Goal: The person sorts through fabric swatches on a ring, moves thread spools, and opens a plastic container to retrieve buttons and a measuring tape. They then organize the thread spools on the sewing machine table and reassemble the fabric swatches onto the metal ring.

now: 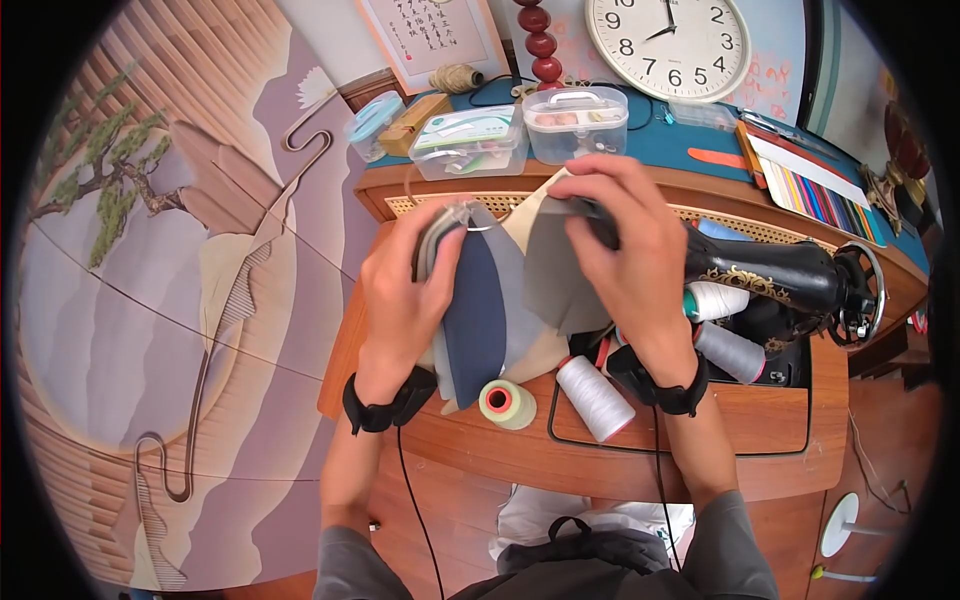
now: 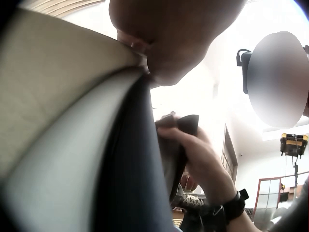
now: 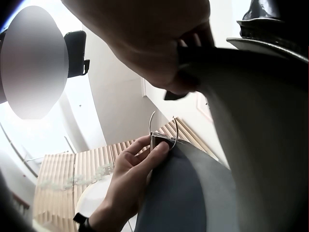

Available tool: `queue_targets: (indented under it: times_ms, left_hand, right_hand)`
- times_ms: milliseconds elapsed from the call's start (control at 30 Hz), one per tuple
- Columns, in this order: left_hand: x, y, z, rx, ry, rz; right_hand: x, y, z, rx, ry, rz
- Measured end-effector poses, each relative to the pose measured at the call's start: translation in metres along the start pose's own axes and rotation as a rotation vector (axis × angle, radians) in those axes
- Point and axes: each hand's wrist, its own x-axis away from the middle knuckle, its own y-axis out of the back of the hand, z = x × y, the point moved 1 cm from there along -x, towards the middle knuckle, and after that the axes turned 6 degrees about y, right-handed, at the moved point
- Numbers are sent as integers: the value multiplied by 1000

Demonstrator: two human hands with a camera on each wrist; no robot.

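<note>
My left hand point(image 1: 400, 295) grips the top corners of a stack of fabric swatches, with a dark blue swatch point(image 1: 473, 325) foremost. An open-looking metal ring point(image 3: 176, 133) curves out by its thumb in the right wrist view. My right hand point(image 1: 635, 255) pinches the upper edge of dark grey swatches point(image 1: 560, 265), spread to the right of the stack. Between the hands, light grey and cream pieces point(image 2: 53, 82) fan out. The swatches hang over the wooden sewing table point(image 1: 460, 445), close above a pale green thread spool point(image 1: 515, 405).
A black sewing machine point(image 1: 770, 270) stands right of the hands, with a grey thread cone point(image 1: 730, 352) beside it. A white thread cone point(image 1: 597, 400) lies in front. Behind, the blue-topped shelf point(image 1: 660, 145) holds plastic boxes point(image 1: 577, 122), a clock point(image 1: 668, 45) and colored pencils point(image 1: 815, 190).
</note>
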Motion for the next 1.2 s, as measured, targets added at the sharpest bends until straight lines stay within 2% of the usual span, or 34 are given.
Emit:
queue_targets:
  times_ms: [33,67,100,167,200,267,300,367,400,467,500,567,633,733,800,833,900,933,1000,1033,1100,1133,1200]
  left_hand:
    - [-2,-2,2,41,75,-21]
    - [-4,-4,4,81,149,-42]
    - [-4,-7,5,81,148,-43]
    - [-5,-13,8,171,289,-59]
    - [-6,-13,9,171,290,-59]
    - [-9,-14,11,319,479,-65]
    - [-12,-14,11,319,479,-64]
    - [-17,-13,9,458,553,25]
    - [-18,-12,6,458,552,27]
    - [-17,-14,-3,518,527,117]
    - [-16,-16,-4,518,527,118]
    - [-12,-21,-7,499,406,114]
    - [-12,-20,-7,521,421,112]
    - [-14,-13,7,500,354,170]
    - [-16,-10,11,341,185,183]
    - [-17,-9,11,339,187,184]
    - [-21,-5,4,22,29,174]
    - [-23,-3,3,21,28,175]
    - [-27,-2,2,-186,-106,176]
    - [-31,-2,1,-185,-106,178]
    - [-36,-1,-2,-285,-237,196]
    - [-36,-1,-4,-286,-236,199]
    - [-35,-3,-7,-367,-146,313]
  right_hand:
    - [1,-4,-1,64,-89,129]
    - [0,-8,2,63,-88,129]
    - [-2,-12,5,74,-68,67]
    - [-4,-16,8,97,-31,-56]
    - [-3,-15,7,97,-32,-55]
    - [0,-12,6,20,69,120]
    - [1,-14,9,20,68,120]
    - [6,-24,13,-450,-442,327]
    - [14,-34,6,-424,-353,291]
    - [12,-32,8,-425,-370,300]
    - [12,-31,9,-428,-386,311]
    - [12,-33,4,-502,-407,287]
    - [14,-36,-1,-575,-429,262]
    - [16,-38,-4,-664,-336,180]
    - [17,-38,-5,-588,-389,235]
    - [17,-39,-3,-591,-390,235]
    - [18,-40,1,-556,-383,146]
    - [18,-40,1,-557,-383,145]
    - [18,-38,-2,-511,-388,141]
    - [18,-38,-3,-511,-391,140]
    - [16,-34,-6,-267,-274,54]
    - [17,-34,-12,-253,-254,-5]
    - [15,-33,-18,-212,-261,-12]
